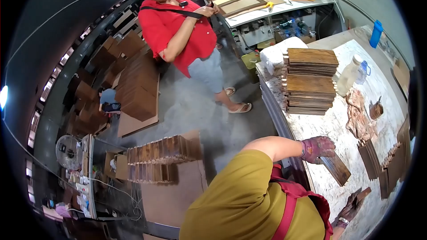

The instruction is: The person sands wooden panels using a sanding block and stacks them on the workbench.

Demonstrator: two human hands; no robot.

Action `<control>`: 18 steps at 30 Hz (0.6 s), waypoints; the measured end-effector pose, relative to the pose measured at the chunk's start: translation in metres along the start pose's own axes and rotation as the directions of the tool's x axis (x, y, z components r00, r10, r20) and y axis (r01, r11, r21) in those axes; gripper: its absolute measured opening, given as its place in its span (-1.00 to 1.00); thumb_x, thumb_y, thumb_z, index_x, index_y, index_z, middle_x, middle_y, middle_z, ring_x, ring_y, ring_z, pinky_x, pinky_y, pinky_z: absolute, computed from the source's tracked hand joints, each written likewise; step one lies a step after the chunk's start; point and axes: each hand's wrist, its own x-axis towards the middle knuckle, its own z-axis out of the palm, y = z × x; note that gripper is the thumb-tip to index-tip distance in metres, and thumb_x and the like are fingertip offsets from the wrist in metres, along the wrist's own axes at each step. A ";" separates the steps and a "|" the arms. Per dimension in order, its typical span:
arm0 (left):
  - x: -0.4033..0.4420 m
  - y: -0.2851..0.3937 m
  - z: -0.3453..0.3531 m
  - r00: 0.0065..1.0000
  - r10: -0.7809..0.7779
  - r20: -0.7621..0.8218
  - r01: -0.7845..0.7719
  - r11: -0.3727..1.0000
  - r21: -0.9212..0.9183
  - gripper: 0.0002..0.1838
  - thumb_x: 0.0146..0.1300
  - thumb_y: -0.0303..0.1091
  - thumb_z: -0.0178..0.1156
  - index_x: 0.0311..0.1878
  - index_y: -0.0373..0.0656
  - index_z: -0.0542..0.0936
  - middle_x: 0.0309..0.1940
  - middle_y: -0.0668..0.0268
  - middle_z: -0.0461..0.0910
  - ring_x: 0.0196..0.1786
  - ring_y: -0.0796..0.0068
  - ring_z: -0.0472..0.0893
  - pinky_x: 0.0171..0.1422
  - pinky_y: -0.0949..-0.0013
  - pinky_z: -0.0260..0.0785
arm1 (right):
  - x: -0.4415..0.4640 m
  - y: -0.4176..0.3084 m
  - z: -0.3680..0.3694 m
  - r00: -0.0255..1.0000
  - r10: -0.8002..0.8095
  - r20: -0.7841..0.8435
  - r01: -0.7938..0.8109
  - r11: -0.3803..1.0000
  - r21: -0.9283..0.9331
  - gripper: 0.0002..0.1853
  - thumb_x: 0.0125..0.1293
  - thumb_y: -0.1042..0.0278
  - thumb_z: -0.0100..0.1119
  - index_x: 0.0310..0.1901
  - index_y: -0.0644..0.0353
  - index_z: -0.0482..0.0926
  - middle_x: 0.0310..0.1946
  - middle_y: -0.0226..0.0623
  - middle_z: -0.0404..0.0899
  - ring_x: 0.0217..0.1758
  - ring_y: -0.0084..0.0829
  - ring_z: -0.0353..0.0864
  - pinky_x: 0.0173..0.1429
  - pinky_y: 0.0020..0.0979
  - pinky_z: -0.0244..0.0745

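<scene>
My left hand [318, 149], in a stained purple glove, grips one end of a dark-stained wooden board [337, 170] over the white, smeared tabletop [318, 180]. Lower down, my right hand [352, 208] wears a dark glove and closes around a small flat brown piece [364, 194], whose kind I cannot make out. Beyond the left hand stand two stacks of stained boards [311, 84]. A crumpled stained rag [357, 113] lies past the board, beside a small brown pot [376, 110]. More thin boards [370, 159] lean together near the far edge.
A cloudy plastic bottle [349, 75], a blue bottle [376, 34] and a white cloth bundle [282, 53] sit on the table. Across the aisle a person in red [182, 26] stands near another workbench [249, 11]. Behind me, rows of boards [155, 158] rest on a brown sheet.
</scene>
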 end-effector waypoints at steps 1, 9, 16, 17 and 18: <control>0.001 -0.001 -0.001 1.000 -0.002 0.010 0.002 1.000 -0.006 -0.27 0.24 0.07 0.18 0.45 0.01 0.35 0.41 0.05 0.27 0.47 0.03 0.25 0.57 -0.03 0.03 | -0.002 -0.001 -0.005 1.000 -0.010 0.017 0.010 1.000 -0.010 -0.51 0.47 0.35 0.12 0.37 0.29 0.36 0.27 0.04 0.41 0.19 -0.09 0.51 0.33 -0.26 0.57; 0.000 -0.001 0.002 0.998 -0.015 0.068 0.016 1.000 -0.010 -0.26 0.29 0.12 0.10 0.49 0.02 0.31 0.48 0.09 0.20 0.52 0.08 0.18 0.60 0.01 -0.05 | 0.020 -0.007 -0.044 0.900 0.088 0.428 -0.093 0.996 -0.009 -0.51 0.51 0.23 0.08 0.37 0.26 0.37 0.26 -0.05 0.47 0.22 -0.14 0.52 0.40 -0.22 0.46; 0.003 0.003 -0.010 0.988 -0.053 0.147 0.062 0.996 -0.061 -0.25 0.32 0.16 0.05 0.51 0.04 0.27 0.48 0.11 0.20 0.55 0.10 0.13 0.63 0.03 -0.12 | 0.045 -0.002 -0.062 0.970 -0.018 0.241 0.058 0.985 -0.160 -0.48 0.51 0.15 0.08 0.39 0.23 0.35 0.23 -0.12 0.52 0.25 -0.21 0.50 0.41 -0.25 0.39; 0.003 0.002 -0.008 0.989 -0.054 0.139 0.063 0.996 -0.058 -0.25 0.31 0.16 0.06 0.51 0.05 0.27 0.47 0.11 0.21 0.55 0.10 0.13 0.63 0.03 -0.12 | 0.048 -0.001 -0.063 0.955 -0.043 0.294 0.115 0.967 -0.229 -0.48 0.51 0.16 0.08 0.39 0.23 0.35 0.23 -0.12 0.52 0.27 -0.22 0.49 0.43 -0.25 0.38; 0.003 0.000 -0.006 0.990 -0.044 0.130 0.052 0.997 -0.054 -0.24 0.29 0.15 0.09 0.51 0.06 0.28 0.47 0.11 0.21 0.55 0.10 0.15 0.63 0.01 -0.10 | 0.049 0.000 -0.064 0.963 -0.053 0.265 0.107 0.975 -0.196 -0.47 0.52 0.17 0.07 0.40 0.24 0.34 0.24 -0.12 0.50 0.28 -0.22 0.48 0.44 -0.25 0.37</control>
